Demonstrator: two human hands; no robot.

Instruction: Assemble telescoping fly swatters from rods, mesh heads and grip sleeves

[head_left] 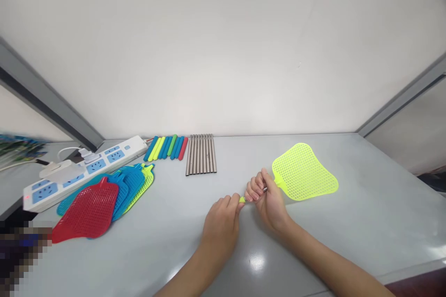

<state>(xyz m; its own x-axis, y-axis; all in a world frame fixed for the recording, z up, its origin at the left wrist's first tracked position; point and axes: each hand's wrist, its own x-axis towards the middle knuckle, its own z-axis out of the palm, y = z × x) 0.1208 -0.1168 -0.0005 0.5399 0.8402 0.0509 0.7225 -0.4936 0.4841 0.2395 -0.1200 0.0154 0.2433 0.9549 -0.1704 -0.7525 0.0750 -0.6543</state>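
One seemingly light, bendy flyswatter [304, 174]: left hand [222, 219] clenches its grip [241, 199], right hand [270, 199] its probably stiffer, surer metal rod [265, 189].

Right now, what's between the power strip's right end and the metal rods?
A row of coloured sticks lies between the power strip and metal rods, in the head view.

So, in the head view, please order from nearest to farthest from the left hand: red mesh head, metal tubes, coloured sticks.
1. Metal tubes: beyond the left hand, slightly left.
2. Coloured sticks: left of the tubes.
3. Red mesh head: far left side.
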